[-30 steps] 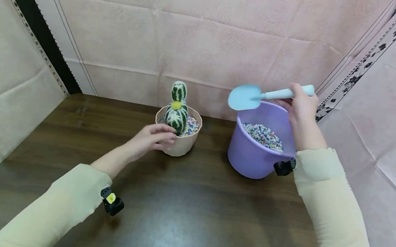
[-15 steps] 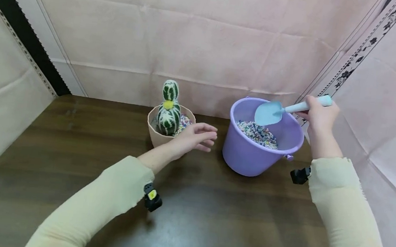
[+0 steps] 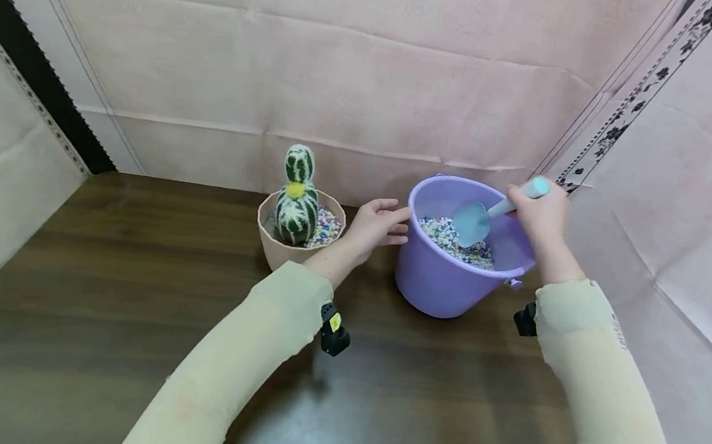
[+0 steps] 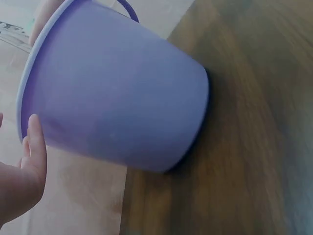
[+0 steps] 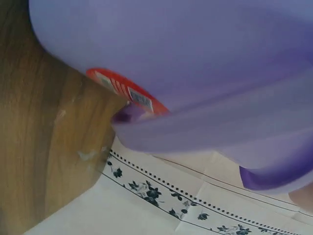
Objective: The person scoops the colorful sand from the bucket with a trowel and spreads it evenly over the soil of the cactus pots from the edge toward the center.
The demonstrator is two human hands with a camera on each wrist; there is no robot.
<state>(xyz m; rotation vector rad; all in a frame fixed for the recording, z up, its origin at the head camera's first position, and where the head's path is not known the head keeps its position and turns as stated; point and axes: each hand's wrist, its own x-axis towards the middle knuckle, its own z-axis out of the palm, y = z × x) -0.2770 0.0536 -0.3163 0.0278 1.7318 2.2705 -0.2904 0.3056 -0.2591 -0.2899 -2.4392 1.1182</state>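
My right hand (image 3: 543, 212) grips the handle of a light blue trowel (image 3: 471, 224). The blade slants down inside a purple bucket (image 3: 437, 290), at the multicoloured beads (image 3: 442, 232). At the bucket's left side is my left hand (image 3: 377, 226), its fingers extended towards the rim. In the left wrist view, those fingers (image 4: 37, 142) lie at the bucket's wall near the rim; I cannot tell how firmly they touch. Behind my left wrist stands a beige pot (image 3: 274, 246) with similar beads and a green-and-white striped cactus (image 3: 297, 219) bearing a yellow flower.
Both containers stand near the back of a dark wooden table (image 3: 125, 283). Pale cloth (image 3: 373, 70) hangs behind and at both sides. On the bucket, the right wrist view shows a red label (image 5: 129, 90) and a purple handle (image 5: 195, 132).
My left hand has left the cactus pot and moved right to the bucket. My right hand has brought the trowel from above the bucket's far-left rim down inside it.
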